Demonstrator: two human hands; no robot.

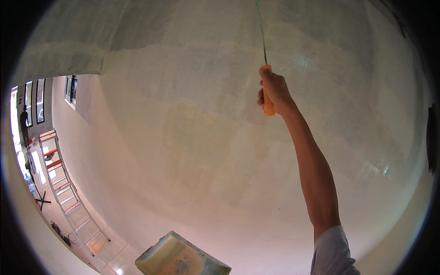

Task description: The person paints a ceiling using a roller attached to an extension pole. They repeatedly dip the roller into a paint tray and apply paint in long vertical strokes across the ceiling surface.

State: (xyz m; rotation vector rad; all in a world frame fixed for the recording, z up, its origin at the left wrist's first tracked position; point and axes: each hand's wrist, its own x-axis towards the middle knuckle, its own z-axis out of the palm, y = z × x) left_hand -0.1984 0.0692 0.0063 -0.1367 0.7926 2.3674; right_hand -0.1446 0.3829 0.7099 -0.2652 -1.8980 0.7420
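Observation:
My right hand (274, 89) grips the orange handle (268, 108) of a tool, with my bare arm raised from the lower right. A thin greenish metal rod (262, 39) rises from the handle and leaves the top of the picture, so the tool's head is hidden. Behind it is a wall (201, 137) coated in uneven patches of pale and darker grey. At the bottom centre is a paint-stained, grubby plastic tray (183, 256). My left hand is out of view.
An aluminium ladder (68, 197) with orange parts leans at the left over a tiled floor (114, 256). Past it stands a dark figure of a person (24, 123) beside tall windows (40, 101). A small window (70, 89), assorted objects (30, 181) and cables (73, 239) also show there.

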